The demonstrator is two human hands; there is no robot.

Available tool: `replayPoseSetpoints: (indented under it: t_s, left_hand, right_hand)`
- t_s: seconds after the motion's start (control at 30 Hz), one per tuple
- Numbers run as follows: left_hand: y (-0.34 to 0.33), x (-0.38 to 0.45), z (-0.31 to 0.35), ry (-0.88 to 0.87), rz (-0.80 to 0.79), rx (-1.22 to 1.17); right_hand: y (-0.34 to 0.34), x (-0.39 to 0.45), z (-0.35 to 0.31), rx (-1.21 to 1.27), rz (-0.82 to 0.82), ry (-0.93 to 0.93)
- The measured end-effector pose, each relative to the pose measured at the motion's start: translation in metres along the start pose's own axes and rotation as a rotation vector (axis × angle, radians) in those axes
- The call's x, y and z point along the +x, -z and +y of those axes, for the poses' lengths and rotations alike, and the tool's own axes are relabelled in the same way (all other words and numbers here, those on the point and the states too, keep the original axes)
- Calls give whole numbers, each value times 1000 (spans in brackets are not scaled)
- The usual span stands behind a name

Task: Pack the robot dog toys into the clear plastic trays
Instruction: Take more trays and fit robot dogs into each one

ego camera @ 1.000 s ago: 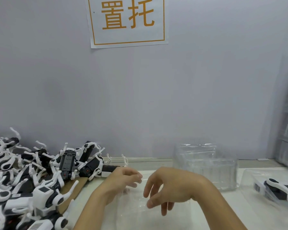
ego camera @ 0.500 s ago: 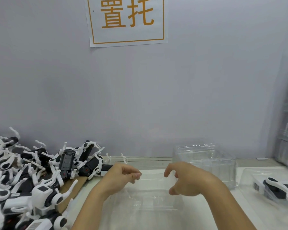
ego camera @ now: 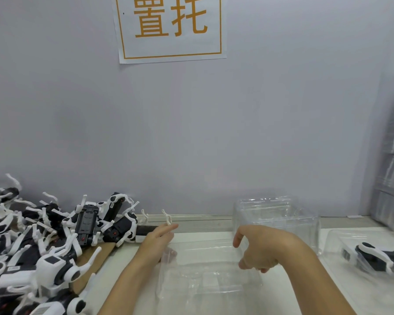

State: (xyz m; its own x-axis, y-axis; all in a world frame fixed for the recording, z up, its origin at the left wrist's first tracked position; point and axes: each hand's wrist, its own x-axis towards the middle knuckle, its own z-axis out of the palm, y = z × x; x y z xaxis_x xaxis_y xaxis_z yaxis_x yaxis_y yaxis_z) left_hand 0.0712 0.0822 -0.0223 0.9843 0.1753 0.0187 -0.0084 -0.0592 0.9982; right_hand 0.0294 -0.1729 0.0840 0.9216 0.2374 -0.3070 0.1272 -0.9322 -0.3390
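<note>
While an empty clear tray (ego camera: 209, 276) lies flat between the two hands, its long axis runs from nine to three o'clock in the head view. Left hand (ego camera: 157, 243) sits at the tray's nine-o'clock edge, fingers loosely spread and empty; right hand (ego camera: 259, 248) hovers over the three-o'clock edge, curled apart, clamping nothing. Robot dog toys (ego camera: 43, 246) are heaped at nine o'clock, nearest the left hand, the likely one to fetch. Another tray (ego camera: 341, 289) at three o'clock already holds a packed toy (ego camera: 378, 255).

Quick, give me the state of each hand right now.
Left hand: open, holding nothing.
Right hand: open, fingers curled, holding nothing.
</note>
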Motion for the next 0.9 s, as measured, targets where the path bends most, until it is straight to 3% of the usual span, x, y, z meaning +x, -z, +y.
replayPoseSetpoints:
  t_s: [0.17,0.27,0.37,0.53,0.73,0.9]
  left_hand:
    - [2,-5,16,-198,230,127]
    - [7,-9,39,-325,415,-9]
    - [10,-15,64,-374,455,-183]
    - [-17,-33,96,-511,220,-159]
    - [-35,-51,115,-623,-116,-21]
    - [-49,-58,115,-595,-335,148]
  right_hand:
    - [0,1,0,-11,17,-6]
    - [-1,0,-1,-29,73,15]
    - [-1,2,-3,29,181,84]
    - [-5,11,-22,409,346,300]
    - [-6,11,-31,1350,130,189]
    - [1,9,-18,1691,18,320]
